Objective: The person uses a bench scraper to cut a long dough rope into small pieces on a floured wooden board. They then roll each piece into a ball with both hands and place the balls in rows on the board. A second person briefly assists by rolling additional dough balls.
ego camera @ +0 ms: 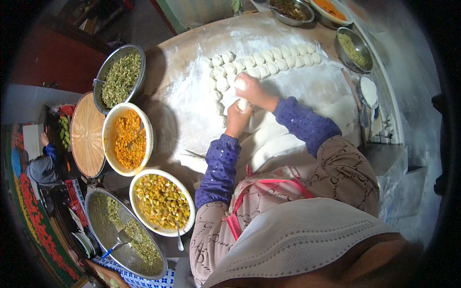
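Note:
My left hand (238, 118) is closed around a strip of dough, whose white end (243, 104) pokes out above the fist. Just beyond it, my right hand (255, 93) grips a small dough piece (240, 85) with its fingers. The two hands almost touch over the floured wooden table (187, 39). Small round dough pieces (222, 84) lie in rows beyond the hands and in a column to their left. Long thick strips of dough (275, 145) rest between my forearms, near the table's front edge, partly hidden by the right sleeve.
Along the left stand basins of chopped green filling (121, 81), orange filling (126, 144), diced yellow-green vegetables (162, 198), and a large metal basin (94, 216). At right are a rolling pin (352, 88), a flour bowl (369, 93) and a metal bowl (364, 59). A co-worker (43, 167) is far left.

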Tool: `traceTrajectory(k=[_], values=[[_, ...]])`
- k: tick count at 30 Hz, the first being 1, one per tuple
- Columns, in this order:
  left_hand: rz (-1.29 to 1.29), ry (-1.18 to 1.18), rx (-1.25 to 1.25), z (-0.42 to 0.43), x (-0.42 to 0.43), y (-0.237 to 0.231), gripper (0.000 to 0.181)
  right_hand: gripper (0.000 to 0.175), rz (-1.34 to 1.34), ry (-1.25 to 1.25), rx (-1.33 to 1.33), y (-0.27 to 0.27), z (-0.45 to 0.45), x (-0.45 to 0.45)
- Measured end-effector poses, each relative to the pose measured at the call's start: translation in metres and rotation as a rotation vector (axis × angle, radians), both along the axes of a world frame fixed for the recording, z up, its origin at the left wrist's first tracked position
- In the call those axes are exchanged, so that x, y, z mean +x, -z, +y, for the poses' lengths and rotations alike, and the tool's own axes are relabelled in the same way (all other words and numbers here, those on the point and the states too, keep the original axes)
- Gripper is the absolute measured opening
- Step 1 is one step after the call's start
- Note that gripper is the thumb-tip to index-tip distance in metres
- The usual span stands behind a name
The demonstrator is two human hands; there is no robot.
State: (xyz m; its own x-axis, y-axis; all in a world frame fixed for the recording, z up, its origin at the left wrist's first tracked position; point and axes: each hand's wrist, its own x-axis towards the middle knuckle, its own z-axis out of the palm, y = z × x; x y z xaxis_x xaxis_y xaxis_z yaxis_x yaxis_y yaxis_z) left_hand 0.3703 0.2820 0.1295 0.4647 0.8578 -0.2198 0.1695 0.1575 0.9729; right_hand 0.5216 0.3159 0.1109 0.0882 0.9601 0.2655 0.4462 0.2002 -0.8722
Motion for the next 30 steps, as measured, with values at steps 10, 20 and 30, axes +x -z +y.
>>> traceTrajectory(k=[10,20,30], values=[[-0.194,-0.042,0.005,0.015,-0.013,0.006,0.009,0.053,-0.843,0.117,-0.425,0.054,0.175,0.091],[-0.526,-0.244,-0.523,0.039,0.021,0.027,0.06,0.055,-0.112,-0.503,-0.48,-0.028,0.002,0.037],[-0.11,0.112,0.216,0.011,0.042,0.026,0.05,0.05,0.051,-0.234,-0.144,-0.03,-0.039,0.048]])
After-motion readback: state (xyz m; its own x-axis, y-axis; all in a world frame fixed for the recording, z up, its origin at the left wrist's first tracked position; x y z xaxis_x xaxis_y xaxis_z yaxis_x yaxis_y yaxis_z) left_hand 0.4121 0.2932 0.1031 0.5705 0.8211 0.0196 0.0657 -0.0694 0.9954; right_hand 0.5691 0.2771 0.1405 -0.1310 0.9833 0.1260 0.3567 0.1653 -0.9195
